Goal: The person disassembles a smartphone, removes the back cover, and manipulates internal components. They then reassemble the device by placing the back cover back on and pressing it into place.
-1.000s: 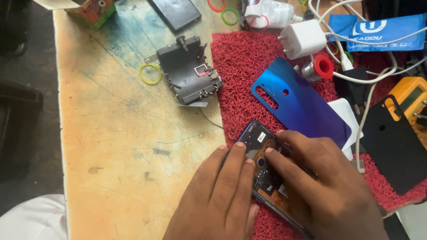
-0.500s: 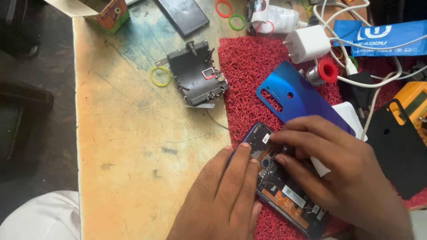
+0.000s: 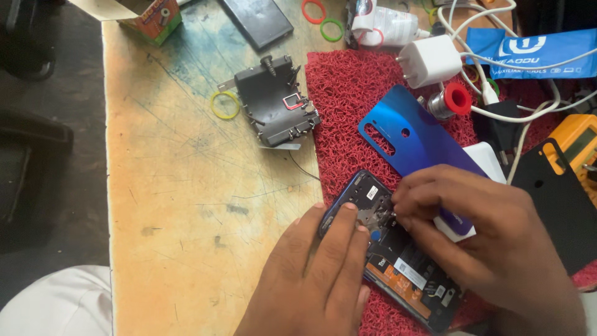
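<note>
Your left hand (image 3: 314, 280) lies flat with the fingers stretched and close together, the fingertips pressing on the upper left edge of the opened phone (image 3: 398, 255). Your right hand (image 3: 491, 242) is curled over the phone from the right side, its fingertips (image 3: 403, 208) pinched together on the dark inner parts near the top; whether they hold some small piece there, you cannot tell, because it is too small.

You see the phone lying diagonally on the red mat (image 3: 348, 118), which has a rough, looped texture. It is without its back, so the black inside shows, with a flat battery bearing an orange and white label. Just beside your right hand lies the blue back cover (image 3: 410, 140), glossy and smooth, with round and long holes for the camera.

On the worn wooden table (image 3: 186, 186), scratched and yellowish, a black plastic frame (image 3: 273, 102) with screws standing on it rests near a yellow rubber ring (image 3: 224, 104). Further up you have a white square charger (image 3: 430, 60) with its white cable, and a small metal cylinder with a red cap (image 3: 451, 101).
</note>
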